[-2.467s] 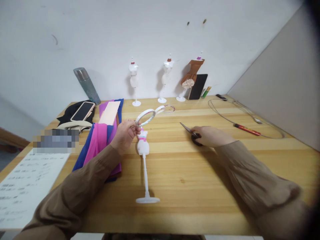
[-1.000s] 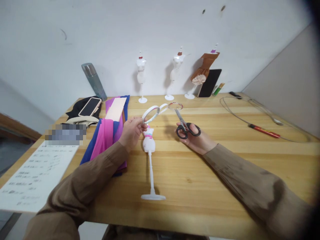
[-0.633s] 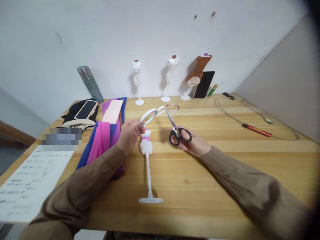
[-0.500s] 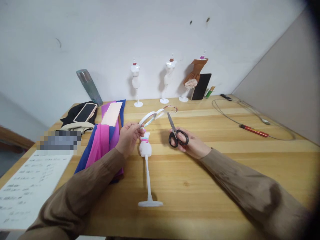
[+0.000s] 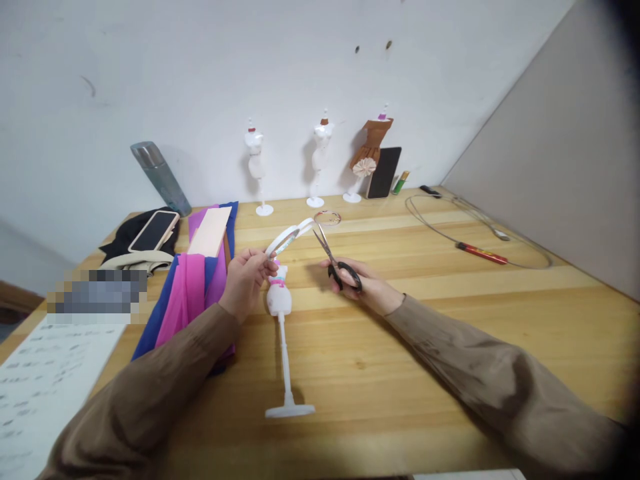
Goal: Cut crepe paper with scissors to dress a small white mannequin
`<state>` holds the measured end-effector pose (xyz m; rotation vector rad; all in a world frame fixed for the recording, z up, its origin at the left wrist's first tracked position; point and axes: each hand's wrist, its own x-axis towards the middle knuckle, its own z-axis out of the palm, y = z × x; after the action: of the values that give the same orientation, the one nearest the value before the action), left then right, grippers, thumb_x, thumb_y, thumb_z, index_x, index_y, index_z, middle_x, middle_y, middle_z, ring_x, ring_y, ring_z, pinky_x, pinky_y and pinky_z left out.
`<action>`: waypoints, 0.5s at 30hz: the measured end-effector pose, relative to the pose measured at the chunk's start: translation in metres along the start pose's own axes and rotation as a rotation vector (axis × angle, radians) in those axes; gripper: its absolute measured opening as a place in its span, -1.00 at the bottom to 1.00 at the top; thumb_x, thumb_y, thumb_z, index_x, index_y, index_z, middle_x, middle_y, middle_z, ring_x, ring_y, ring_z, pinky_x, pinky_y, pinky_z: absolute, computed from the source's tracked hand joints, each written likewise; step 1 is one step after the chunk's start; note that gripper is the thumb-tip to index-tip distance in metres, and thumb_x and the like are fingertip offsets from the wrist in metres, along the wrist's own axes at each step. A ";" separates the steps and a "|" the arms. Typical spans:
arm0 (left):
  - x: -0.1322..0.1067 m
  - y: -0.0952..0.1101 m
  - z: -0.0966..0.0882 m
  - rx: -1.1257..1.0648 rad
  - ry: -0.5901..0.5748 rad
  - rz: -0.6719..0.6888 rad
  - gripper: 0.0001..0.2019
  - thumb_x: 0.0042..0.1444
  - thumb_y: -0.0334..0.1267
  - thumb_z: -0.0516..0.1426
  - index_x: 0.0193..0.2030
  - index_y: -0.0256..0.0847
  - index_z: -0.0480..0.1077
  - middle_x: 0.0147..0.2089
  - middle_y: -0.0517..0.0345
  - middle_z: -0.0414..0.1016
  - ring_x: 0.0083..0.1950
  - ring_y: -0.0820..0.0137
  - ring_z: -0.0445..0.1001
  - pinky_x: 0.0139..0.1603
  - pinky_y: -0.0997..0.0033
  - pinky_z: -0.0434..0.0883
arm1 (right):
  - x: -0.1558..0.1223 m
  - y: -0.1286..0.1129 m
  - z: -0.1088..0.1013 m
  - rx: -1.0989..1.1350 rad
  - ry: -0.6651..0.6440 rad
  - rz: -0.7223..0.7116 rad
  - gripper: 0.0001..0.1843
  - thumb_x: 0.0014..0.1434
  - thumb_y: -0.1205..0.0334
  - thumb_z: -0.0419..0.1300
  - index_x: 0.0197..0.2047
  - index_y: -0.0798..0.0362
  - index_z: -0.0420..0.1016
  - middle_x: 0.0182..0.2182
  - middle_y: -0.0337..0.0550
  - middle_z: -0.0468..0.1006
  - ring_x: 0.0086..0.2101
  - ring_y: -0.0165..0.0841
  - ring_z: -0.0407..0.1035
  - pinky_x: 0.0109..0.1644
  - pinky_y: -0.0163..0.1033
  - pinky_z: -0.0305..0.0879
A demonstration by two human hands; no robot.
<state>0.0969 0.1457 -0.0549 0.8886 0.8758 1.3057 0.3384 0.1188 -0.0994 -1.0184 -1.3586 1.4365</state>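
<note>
My left hand (image 5: 245, 283) pinches a thin roll of white tape (image 5: 281, 243), from which a pale strip (image 5: 306, 227) curls off to the right. Below that hand a small white mannequin stand (image 5: 280, 300) with a pink and light-blue band rises from the table on a thin pole and round foot. In my right hand (image 5: 375, 287) is a pair of black-handled scissors (image 5: 345, 275). Their blades are parted and point up and left, close to the strip's free end but apart from it.
Three more mannequins (image 5: 257, 167) stand along the wall, one in a brown dress (image 5: 376, 137). Folded fabrics (image 5: 191, 287), a phone (image 5: 154, 231) and a bottle (image 5: 163, 177) are at left. A thin ring (image 5: 339, 219) lies behind the scissors; a red-handled corded tool (image 5: 481, 253) lies right.
The scissor blades have spread apart; before, they were together. My view has turned a little to the right, so everything appears further left. My left hand still holds the tape.
</note>
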 end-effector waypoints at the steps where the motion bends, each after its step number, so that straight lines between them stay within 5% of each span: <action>1: -0.001 -0.001 0.001 0.015 -0.011 0.006 -0.80 -0.13 -0.31 0.28 -0.52 -0.25 0.30 -0.45 0.11 0.50 -0.48 0.51 0.42 -0.43 0.50 0.34 | 0.000 -0.001 0.000 -0.009 0.008 0.006 -0.29 0.02 -0.30 0.32 -0.01 0.15 0.49 -0.52 -0.20 0.43 -0.63 -0.56 -0.01 -0.59 -0.33 -0.24; 15: -0.002 -0.008 -0.003 0.200 -0.135 0.087 -0.85 -0.05 -0.35 0.23 -0.57 -0.24 0.37 -0.50 0.12 0.49 -0.44 0.47 0.41 -0.33 0.46 0.37 | -0.003 -0.007 0.003 -0.011 0.000 0.057 -0.35 0.01 -0.25 0.33 -0.06 0.16 0.52 -0.56 -0.20 0.42 -0.67 -0.60 -0.08 -0.61 -0.34 -0.31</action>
<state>0.0969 0.1435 -0.0634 1.1696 0.8792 1.2312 0.3368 0.1155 -0.0925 -1.0722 -1.3485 1.4726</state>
